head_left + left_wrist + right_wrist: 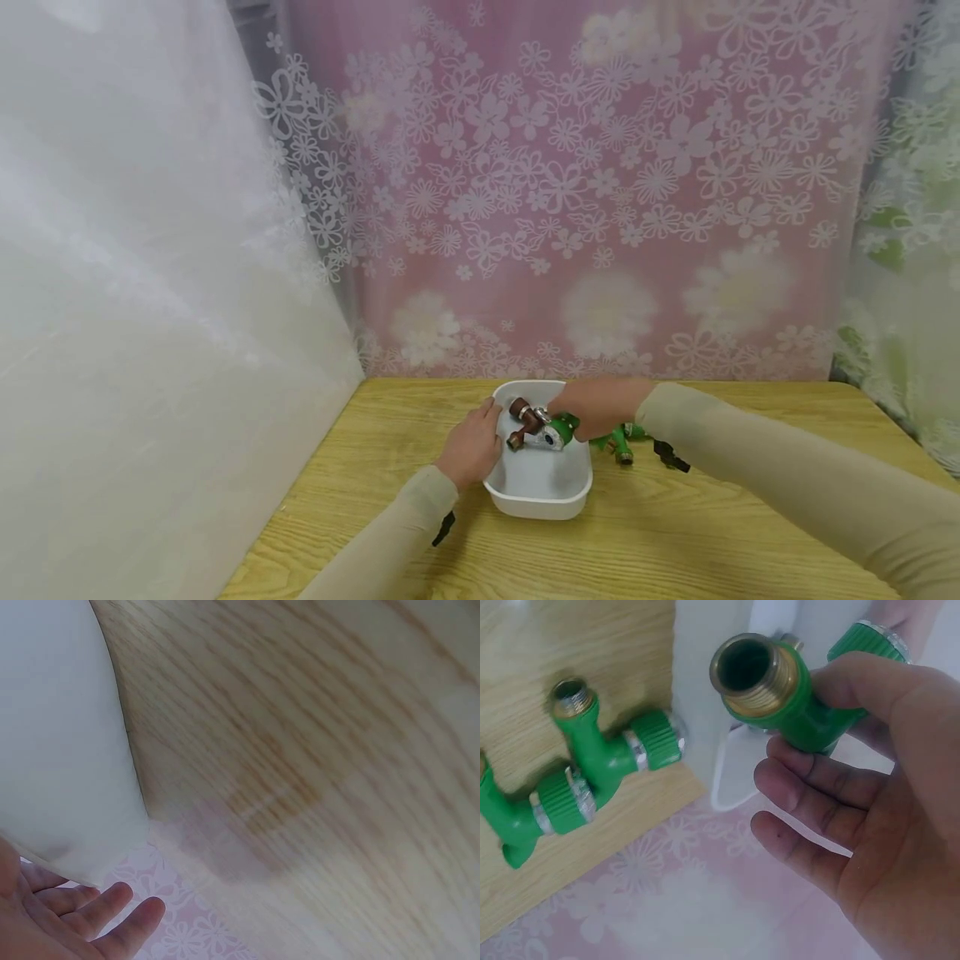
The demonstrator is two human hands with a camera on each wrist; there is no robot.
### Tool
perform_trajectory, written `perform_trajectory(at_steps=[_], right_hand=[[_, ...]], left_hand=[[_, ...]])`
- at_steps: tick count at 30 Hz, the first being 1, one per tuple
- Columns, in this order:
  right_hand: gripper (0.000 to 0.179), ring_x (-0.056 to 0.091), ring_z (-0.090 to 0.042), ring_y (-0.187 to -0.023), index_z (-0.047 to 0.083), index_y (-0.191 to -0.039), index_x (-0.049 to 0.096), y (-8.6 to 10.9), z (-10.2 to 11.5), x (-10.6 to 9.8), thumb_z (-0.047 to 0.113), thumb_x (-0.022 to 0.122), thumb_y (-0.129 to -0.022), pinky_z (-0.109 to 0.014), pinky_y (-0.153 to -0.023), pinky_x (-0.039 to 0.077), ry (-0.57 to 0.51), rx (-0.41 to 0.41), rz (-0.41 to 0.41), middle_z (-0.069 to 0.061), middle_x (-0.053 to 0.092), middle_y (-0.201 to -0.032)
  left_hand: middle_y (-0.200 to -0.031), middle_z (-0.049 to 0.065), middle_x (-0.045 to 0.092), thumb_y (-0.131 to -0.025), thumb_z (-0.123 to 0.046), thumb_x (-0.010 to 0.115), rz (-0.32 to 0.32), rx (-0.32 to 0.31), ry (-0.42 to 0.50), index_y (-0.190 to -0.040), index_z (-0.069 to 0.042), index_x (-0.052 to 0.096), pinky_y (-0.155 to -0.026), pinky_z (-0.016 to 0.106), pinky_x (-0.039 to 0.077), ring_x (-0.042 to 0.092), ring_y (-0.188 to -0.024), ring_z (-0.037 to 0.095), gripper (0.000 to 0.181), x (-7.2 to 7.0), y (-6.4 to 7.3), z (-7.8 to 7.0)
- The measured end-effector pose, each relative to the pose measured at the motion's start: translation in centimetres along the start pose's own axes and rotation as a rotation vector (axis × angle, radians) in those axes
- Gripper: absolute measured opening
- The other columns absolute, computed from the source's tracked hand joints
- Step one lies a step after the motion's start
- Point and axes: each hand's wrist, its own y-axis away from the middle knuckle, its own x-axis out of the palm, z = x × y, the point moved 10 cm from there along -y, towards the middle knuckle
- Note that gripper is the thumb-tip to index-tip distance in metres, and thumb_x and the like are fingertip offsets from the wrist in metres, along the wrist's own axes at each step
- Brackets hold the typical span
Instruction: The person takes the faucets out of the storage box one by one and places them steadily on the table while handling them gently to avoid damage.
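My right hand reaches over the white plastic basin from the right. Its thumb and fingers pinch a green pipe fitting with a brass threaded mouth and a ribbed collar. In the head view, this fitting overlaps a brown pipe fitting with threaded ends inside the basin. My left hand holds the basin's left rim; in the left wrist view its fingers show past the basin's edge. On the table, right of the basin, lie two more green pipe fittings, close together and partly behind my right arm in the head view.
The basin stands on a yellow wood-grain table. A pink flowered curtain hangs behind the table's far edge. White sheeting slopes along the left side, and a pale patterned curtain hangs at the right.
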Motion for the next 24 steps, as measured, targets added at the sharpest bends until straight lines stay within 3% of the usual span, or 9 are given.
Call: perform_trajectory(at_steps=[7,16,19,24], right_hand=[[0.026,0.053,-0.009,-0.076,0.023,-0.11,0.066,1.8,-2.0,-0.3,0.01,0.072,-0.088,-0.03,-0.067,0.046,-0.047,0.02,-0.034,0.013,0.059,-0.09],[0.03,0.06,-0.007,-0.084,0.018,-0.116,0.068,3.7,-5.3,0.6,0.014,0.075,-0.087,-0.033,-0.076,0.055,-0.03,0.075,-0.063,0.011,0.067,-0.099],[0.024,0.059,-0.009,-0.083,0.018,-0.11,0.067,4.3,-6.4,1.2,0.014,0.074,-0.087,-0.034,-0.074,0.054,-0.031,0.087,-0.061,0.009,0.065,-0.096],[0.025,0.056,-0.009,-0.083,0.017,-0.112,0.065,5.4,-7.7,1.9,0.013,0.073,-0.089,-0.034,-0.072,0.051,-0.072,0.097,-0.056,0.01,0.062,-0.098]], left_hand=[[-0.158,0.016,0.04,-0.102,-0.017,0.047,0.003,-0.005,0.002,-0.148,-0.003,0.045,-0.106,0.045,0.049,0.05,-0.137,0.032,0.049,0.4,-0.3,0.2],[-0.158,0.016,0.04,-0.102,-0.018,0.049,-0.007,-0.004,0.003,-0.148,-0.002,0.046,-0.106,0.046,0.049,0.051,-0.136,0.032,0.049,0.2,-0.3,0.2],[-0.157,0.017,0.042,-0.101,-0.017,0.049,-0.011,0.006,0.002,-0.147,-0.002,0.047,-0.105,0.046,0.05,0.052,-0.134,0.032,0.048,0.1,-0.1,0.0],[-0.156,0.018,0.042,-0.101,-0.016,0.05,-0.009,0.008,0.011,-0.146,-0.001,0.048,-0.105,0.046,0.05,0.052,-0.134,0.033,0.048,0.0,-0.1,-0.1]])
